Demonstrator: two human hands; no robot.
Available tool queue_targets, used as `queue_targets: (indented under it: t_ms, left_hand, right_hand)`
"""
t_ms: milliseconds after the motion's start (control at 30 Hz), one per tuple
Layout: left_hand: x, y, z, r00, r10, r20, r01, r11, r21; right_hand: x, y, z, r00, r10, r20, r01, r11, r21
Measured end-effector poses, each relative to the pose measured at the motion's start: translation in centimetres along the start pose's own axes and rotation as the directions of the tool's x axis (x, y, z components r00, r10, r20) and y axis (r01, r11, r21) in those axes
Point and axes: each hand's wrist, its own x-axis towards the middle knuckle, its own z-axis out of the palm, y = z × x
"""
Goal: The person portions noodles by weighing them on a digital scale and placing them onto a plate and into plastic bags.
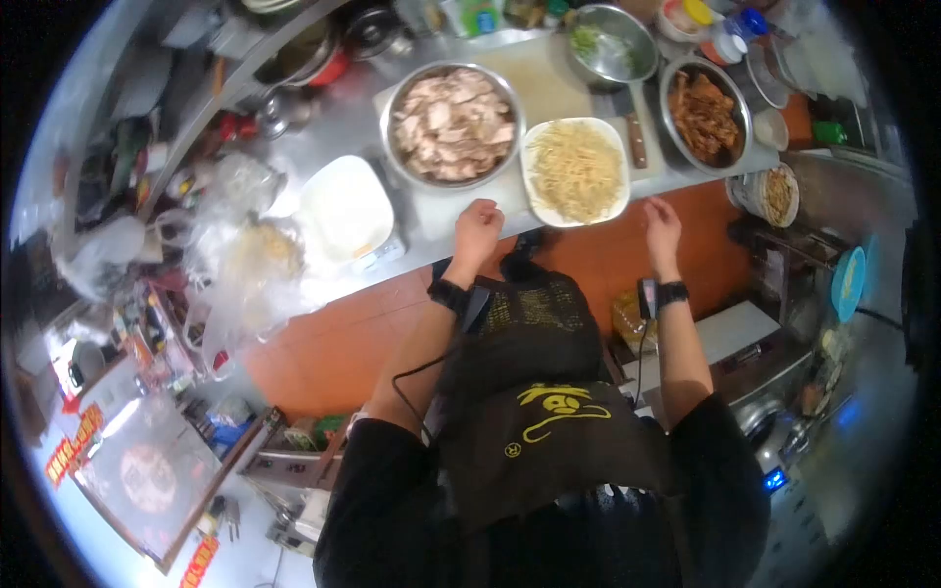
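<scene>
My left hand (477, 231) is at the counter's front edge, just below a steel bowl of sliced pale meat (454, 125). Its fingers are loosely bent, with nothing visible in them. To its right, a square white plate (530, 192) holds thin yellowish strips (576, 171). My right hand (664, 224) hovers past the plate's right side, off the counter edge, fingers loosely curled and empty. Neither hand appears to touch the plate. A knife with a wooden handle (637, 142) lies between the plate and a steel bowl of brown cooked meat (706, 116).
An empty-looking white tray sits on a scale (347, 208) at left, beside plastic bags (257, 257). Behind are a steel bowl with greens (612, 44) and lidded jars (723, 47). A white bucket (766, 195) stands at right, near a blue basin (848, 283).
</scene>
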Motion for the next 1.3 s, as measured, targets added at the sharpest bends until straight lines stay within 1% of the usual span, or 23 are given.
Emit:
queue_targets:
  t_ms: [67,133,200,233,267,300,333,367,400,433,500,567,700,800,867,900,967,1000,1067,1100,1200,1233,1300]
  left_hand:
    - [-2.9,0.3,-2.7,0.990,0.141,0.018,-0.142,0.988,0.064]
    - [-6.8,1.0,-5.0,0.992,0.116,-0.043,-0.110,0.986,0.129]
    - [-9.6,0.3,-11.5,0.978,0.171,-0.122,-0.153,0.978,0.141]
    - [-11.0,1.6,-12.7,0.974,0.183,-0.133,-0.161,0.974,0.158]
    - [-14.8,2.2,-17.3,0.913,0.230,-0.337,-0.199,0.972,0.123]
    - [-16.2,1.6,-20.5,0.832,0.337,-0.441,-0.221,0.930,0.292]
    - [-17.7,4.7,-22.0,0.926,0.207,-0.314,-0.115,0.951,0.288]
    - [-20.9,4.7,-27.5,0.488,0.814,-0.314,-0.276,0.485,0.830]
    - [-23.1,6.4,-30.5,0.400,0.870,-0.288,-0.236,0.402,0.885]
    - [-24.5,8.9,-32.1,0.379,0.882,-0.280,-0.122,0.348,0.930]
    - [-25.7,7.7,-38.7,0.310,0.906,-0.287,-0.097,0.331,0.939]
    - [-26.6,7.5,-42.9,0.640,0.717,-0.276,0.072,0.302,0.951]
    - [-25.5,4.1,-50.0,0.681,0.701,-0.210,-0.037,0.318,0.947]
    - [-24.0,2.1,-53.5,0.611,0.786,-0.093,-0.227,0.287,0.931]
    - [-24.0,2.2,-54.7,0.640,0.729,-0.241,-0.429,0.600,0.675]
    - [-23.8,2.4,-55.2,0.641,0.730,-0.237,-0.437,0.601,0.669]
    - [-23.6,2.7,-56.5,0.724,0.655,-0.217,-0.531,0.730,0.430]
    - [-23.8,3.3,-56.8,0.724,0.655,-0.214,-0.532,0.729,0.431]
    - [-24.2,4.6,-57.2,0.911,0.264,-0.316,-0.301,0.951,-0.074]
    - [-23.9,4.7,-57.7,0.911,0.269,-0.313,-0.304,0.950,-0.067]
    - [-22.7,4.7,-59.5,0.887,0.402,-0.227,-0.460,0.805,-0.374]
    - [-23.5,7.6,-59.5,0.903,0.376,-0.207,-0.427,0.841,-0.332]
    - [-22.7,6.8,-60.0,0.894,0.400,-0.201,-0.446,0.834,-0.325]
  right_hand:
    - [-3.4,0.8,0.2,0.999,0.010,0.043,-0.008,0.999,-0.034]
    - [-6.0,1.2,-0.6,0.995,0.053,0.084,-0.048,0.997,-0.064]
    - [-12.0,-2.7,5.2,0.898,-0.253,0.360,0.375,0.868,-0.325]
    - [-12.7,-3.3,5.6,0.922,-0.138,0.361,0.255,0.919,-0.302]
    - [-16.7,-6.3,10.2,0.778,-0.169,0.605,0.460,0.810,-0.365]
    - [-18.8,-7.3,13.2,0.689,-0.223,0.690,0.595,0.717,-0.363]
    - [-18.5,-5.6,14.2,0.667,-0.192,0.720,0.573,0.750,-0.331]
    - [-22.0,-6.8,19.8,0.529,-0.247,0.812,0.758,0.568,-0.321]
    - [-23.9,-7.2,23.0,0.492,-0.189,0.850,0.815,0.443,-0.374]
    - [-24.7,-7.4,25.7,0.456,-0.143,0.878,0.831,0.422,-0.363]
    - [-28.1,-6.3,31.6,0.488,-0.118,0.865,0.839,0.336,-0.428]
    - [-29.4,-4.1,35.1,0.564,-0.090,0.821,0.821,0.166,-0.546]
    - [-32.3,-2.1,38.1,0.677,-0.092,0.730,0.735,0.132,-0.665]
    - [-33.7,-1.4,38.6,0.756,-0.106,0.646,0.649,0.251,-0.718]
    - [-34.3,-1.1,38.9,0.799,-0.117,0.590,0.565,0.483,-0.669]
    - [-34.2,-0.9,39.0,0.804,-0.117,0.582,0.559,0.480,-0.676]
    - [-34.5,-1.1,39.4,0.842,-0.069,0.535,0.451,0.635,-0.628]
    - [-34.4,-1.2,39.5,0.843,-0.068,0.533,0.448,0.637,-0.628]
    - [-34.1,-1.2,39.5,0.871,-0.006,0.491,0.373,0.659,-0.653]
    - [-34.0,-1.2,39.5,0.872,-0.008,0.489,0.370,0.665,-0.649]
    - [-33.7,-1.2,39.6,0.883,-0.027,0.469,0.358,0.685,-0.635]
    - [-33.8,-1.6,39.7,0.881,-0.029,0.472,0.349,0.712,-0.609]
    - [-34.2,-2.4,38.9,0.883,-0.035,0.467,0.342,0.730,-0.592]
